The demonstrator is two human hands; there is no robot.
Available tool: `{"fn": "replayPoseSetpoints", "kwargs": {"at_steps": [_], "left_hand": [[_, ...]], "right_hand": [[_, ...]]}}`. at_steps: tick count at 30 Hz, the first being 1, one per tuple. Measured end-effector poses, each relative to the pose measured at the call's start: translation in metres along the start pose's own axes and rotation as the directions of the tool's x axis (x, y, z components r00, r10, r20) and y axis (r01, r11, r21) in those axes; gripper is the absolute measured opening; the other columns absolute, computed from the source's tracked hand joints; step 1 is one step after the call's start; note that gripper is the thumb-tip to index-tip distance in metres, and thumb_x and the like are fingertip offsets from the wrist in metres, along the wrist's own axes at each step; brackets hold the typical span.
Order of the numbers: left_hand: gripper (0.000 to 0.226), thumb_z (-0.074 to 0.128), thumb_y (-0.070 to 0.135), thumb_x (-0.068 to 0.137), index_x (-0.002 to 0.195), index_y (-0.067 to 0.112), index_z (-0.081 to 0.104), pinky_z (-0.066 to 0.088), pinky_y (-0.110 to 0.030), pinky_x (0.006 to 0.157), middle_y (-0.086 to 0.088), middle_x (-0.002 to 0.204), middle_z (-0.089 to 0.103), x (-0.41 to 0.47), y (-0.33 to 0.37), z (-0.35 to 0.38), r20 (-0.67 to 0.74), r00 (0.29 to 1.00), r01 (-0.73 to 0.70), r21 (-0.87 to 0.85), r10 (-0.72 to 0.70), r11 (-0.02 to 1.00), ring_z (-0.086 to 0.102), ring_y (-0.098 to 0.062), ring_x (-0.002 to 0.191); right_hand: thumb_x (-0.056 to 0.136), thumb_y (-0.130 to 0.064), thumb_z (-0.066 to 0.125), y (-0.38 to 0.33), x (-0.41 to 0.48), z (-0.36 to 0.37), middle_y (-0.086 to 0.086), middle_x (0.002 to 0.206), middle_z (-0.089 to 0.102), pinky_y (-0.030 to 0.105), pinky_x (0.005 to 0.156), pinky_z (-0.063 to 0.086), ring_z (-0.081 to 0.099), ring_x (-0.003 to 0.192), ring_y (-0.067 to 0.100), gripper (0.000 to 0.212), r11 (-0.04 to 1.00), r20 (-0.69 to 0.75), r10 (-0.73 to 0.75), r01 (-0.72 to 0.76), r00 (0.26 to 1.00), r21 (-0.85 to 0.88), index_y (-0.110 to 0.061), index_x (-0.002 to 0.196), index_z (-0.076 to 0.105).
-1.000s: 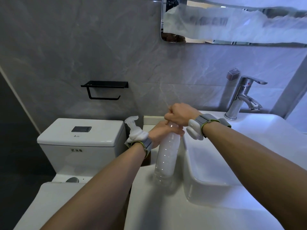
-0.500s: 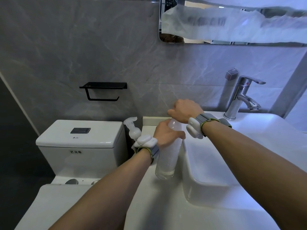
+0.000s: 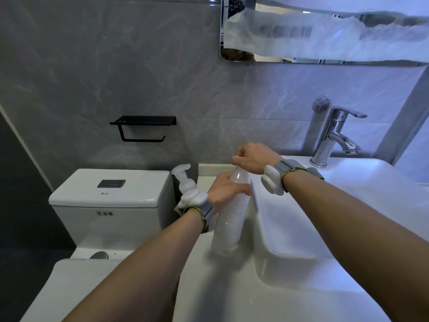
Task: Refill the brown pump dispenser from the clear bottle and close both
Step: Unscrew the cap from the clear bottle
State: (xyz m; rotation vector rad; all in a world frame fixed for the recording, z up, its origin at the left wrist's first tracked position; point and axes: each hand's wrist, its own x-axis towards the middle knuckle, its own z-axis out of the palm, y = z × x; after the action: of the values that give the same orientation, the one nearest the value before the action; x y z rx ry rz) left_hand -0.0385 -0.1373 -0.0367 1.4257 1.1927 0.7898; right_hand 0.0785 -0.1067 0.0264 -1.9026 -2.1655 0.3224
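A tall clear bottle [image 3: 228,226] stands upright on the white counter [image 3: 209,287] just left of the basin. My left hand [image 3: 226,189] is wrapped around its upper body. My right hand [image 3: 251,158] is closed over the bottle's top, hiding the cap. Behind my left wrist stands the pump dispenser [image 3: 184,178]; only its white pump head and neck show, and its brown body is hidden by my wrist and wristband.
A white vessel basin [image 3: 290,240] sits right of the bottle with a chrome faucet [image 3: 334,135] at its back. A white toilet tank [image 3: 111,201] stands to the left, a black paper holder [image 3: 142,126] above it, a mirror [image 3: 325,31] up on the wall.
The bottle stays on the counter in my left hand. My right hand has turned slightly on the bottle's top. The view has shifted a little.
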Motion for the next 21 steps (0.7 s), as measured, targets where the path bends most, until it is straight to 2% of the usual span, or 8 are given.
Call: {"fn": "replayPoseSetpoints", "kwargs": {"at_steps": [2,6,9,13,16,21], "left_hand": [[0.017,0.073,0.013,0.072,0.077,0.015,0.057,0.038,-0.025,0.059,0.000,0.074,0.051,0.002,-0.001,0.002,-0.047,0.999,-0.019,0.029,0.021,0.999,0.048,-0.015,0.068],[0.020,0.075,0.013,0.069,0.083,0.013,0.060,0.039,-0.026,0.060,-0.002,0.082,0.055,0.007,-0.001,0.004,-0.120,0.992,-0.036,0.045,0.041,0.998,0.050,-0.019,0.076],[0.020,0.076,0.017,0.063,0.076,0.018,0.060,0.039,-0.026,0.061,-0.001,0.082,0.056,0.011,-0.004,0.005,-0.133,0.991,-0.024,0.034,0.028,0.999,0.052,-0.020,0.078],[0.016,0.074,0.018,0.058,0.065,0.019,0.059,0.042,-0.028,0.066,0.000,0.076,0.057,0.012,-0.006,0.007,-0.141,0.989,0.033,0.011,-0.031,0.999,0.054,-0.021,0.078],[0.015,0.074,0.016,0.061,0.069,0.017,0.061,0.046,-0.030,0.071,-0.002,0.080,0.059,0.013,-0.008,0.007,-0.161,0.985,0.061,0.013,-0.058,0.998,0.055,-0.022,0.079],[0.019,0.071,0.019,0.057,0.072,0.013,0.062,0.042,-0.029,0.066,-0.003,0.074,0.058,0.010,-0.011,0.009,-0.179,0.984,0.021,-0.026,-0.025,0.999,0.052,-0.022,0.072]], "right_hand": [[0.086,-0.035,0.052,-0.001,-0.001,-0.002,0.009,0.080,0.060,0.028,0.061,0.038,0.054,0.075,0.026,0.027,1.000,-0.009,-0.010,0.010,1.000,0.013,-0.011,0.077,0.061],[0.089,-0.035,0.054,-0.003,-0.001,-0.005,0.011,0.091,0.064,0.028,0.069,0.040,0.056,0.085,0.029,0.030,0.999,-0.024,-0.036,0.037,0.999,0.011,-0.007,0.088,0.065],[0.091,-0.039,0.054,-0.001,-0.001,-0.005,0.005,0.093,0.059,0.028,0.073,0.038,0.053,0.086,0.024,0.023,0.998,-0.014,-0.053,0.054,0.998,0.041,-0.018,0.086,0.061],[0.093,-0.040,0.054,0.001,-0.002,-0.004,0.005,0.099,0.060,0.027,0.077,0.040,0.053,0.088,0.021,0.030,0.995,0.014,-0.058,0.057,0.998,0.078,-0.017,0.108,0.067],[0.092,-0.035,0.056,0.000,-0.001,-0.005,0.009,0.110,0.067,0.025,0.079,0.041,0.055,0.089,0.020,0.028,0.992,0.010,-0.073,0.072,0.997,0.100,-0.018,0.111,0.068],[0.093,-0.033,0.055,0.004,0.001,-0.003,0.011,0.111,0.068,0.024,0.080,0.041,0.058,0.090,0.022,0.027,0.989,-0.057,-0.062,0.069,0.996,0.133,-0.018,0.112,0.068]]}}
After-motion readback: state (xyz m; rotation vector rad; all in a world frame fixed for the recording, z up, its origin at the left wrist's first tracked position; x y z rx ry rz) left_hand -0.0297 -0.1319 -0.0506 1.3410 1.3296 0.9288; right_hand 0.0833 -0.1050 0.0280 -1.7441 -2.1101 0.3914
